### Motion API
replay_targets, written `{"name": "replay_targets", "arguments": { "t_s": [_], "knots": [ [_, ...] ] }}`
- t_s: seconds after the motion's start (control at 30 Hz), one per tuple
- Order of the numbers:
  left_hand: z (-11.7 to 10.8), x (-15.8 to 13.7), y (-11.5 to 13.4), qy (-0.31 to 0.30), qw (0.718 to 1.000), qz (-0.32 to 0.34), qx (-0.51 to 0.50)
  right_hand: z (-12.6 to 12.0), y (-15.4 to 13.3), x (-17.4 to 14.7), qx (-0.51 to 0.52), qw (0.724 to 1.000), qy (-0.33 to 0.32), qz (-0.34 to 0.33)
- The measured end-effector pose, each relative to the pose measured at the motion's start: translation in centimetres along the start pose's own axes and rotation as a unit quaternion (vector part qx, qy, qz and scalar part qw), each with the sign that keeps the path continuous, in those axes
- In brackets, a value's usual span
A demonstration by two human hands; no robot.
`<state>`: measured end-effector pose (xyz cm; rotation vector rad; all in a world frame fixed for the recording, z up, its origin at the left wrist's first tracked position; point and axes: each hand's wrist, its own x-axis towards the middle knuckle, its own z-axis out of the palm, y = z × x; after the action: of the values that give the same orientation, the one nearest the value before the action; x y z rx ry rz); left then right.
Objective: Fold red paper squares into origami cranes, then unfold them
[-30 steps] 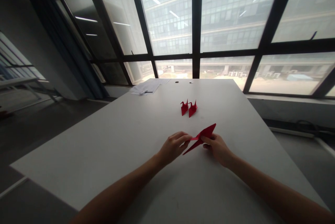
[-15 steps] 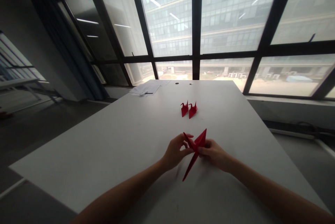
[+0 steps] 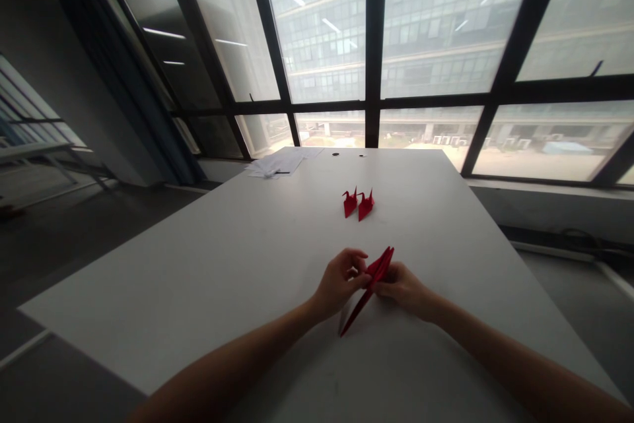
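Note:
Between my two hands is a partly folded red origami paper (image 3: 380, 266), held just above the white table. One long narrow point of it slants down toward me, and its wider end points up and away. My left hand (image 3: 341, 278) pinches its left side near the middle, thumb against the paper. From the other side, my right hand (image 3: 403, 290) grips it, with some fingers hidden behind the paper. Beyond my hands, two finished red paper cranes (image 3: 350, 204) stand side by side on the table.
The white table (image 3: 222, 264) stretches away to a large window with dark frames (image 3: 373, 47). Loose white papers (image 3: 277, 163) with a dark pen-like item lie at its far left corner. A dark round spot (image 3: 335, 154) shows near the far edge. A blue curtain (image 3: 133, 93) hangs at left.
The thin red flap that stuck up to the left has swung over against the wider part of the paper. My left fingers have moved in with it; my right hand stays nearly still.

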<state>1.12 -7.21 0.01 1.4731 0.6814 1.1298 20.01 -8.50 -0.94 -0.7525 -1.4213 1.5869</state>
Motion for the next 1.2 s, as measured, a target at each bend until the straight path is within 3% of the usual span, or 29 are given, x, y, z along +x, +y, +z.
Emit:
{"name": "replay_targets", "arguments": {
  "t_s": [0.27, 0.4, 0.73, 0.93, 1.07, 1.2],
  "knots": [
    [0.2, -0.1, 0.4, -0.001, 0.995, 0.047, 0.092, 0.4, -0.4, 0.2, -0.020, 0.999, 0.041, -0.012],
    [0.2, -0.2, 0.6, -0.004, 0.996, 0.039, 0.084, 0.5, -0.5, 0.1, -0.025, 0.997, 0.072, -0.011],
    [0.4, 0.1, 0.6, 0.067, 0.997, -0.035, 0.015, 1.1, -0.9, 0.1, -0.049, 0.990, 0.129, -0.010],
    [0.2, 0.2, 0.7, 0.012, 0.992, -0.121, 0.012, 1.4, -1.3, 0.0, -0.065, 0.990, 0.123, -0.009],
    [0.1, 0.3, 0.8, 0.045, 0.990, -0.131, 0.001, 1.4, -1.3, 0.0, -0.068, 0.986, 0.153, -0.003],
    [0.1, 0.3, 0.8, 0.059, 0.986, -0.146, -0.062, 1.4, -1.2, 0.0, -0.062, 0.988, 0.140, -0.013]
  ]
}}
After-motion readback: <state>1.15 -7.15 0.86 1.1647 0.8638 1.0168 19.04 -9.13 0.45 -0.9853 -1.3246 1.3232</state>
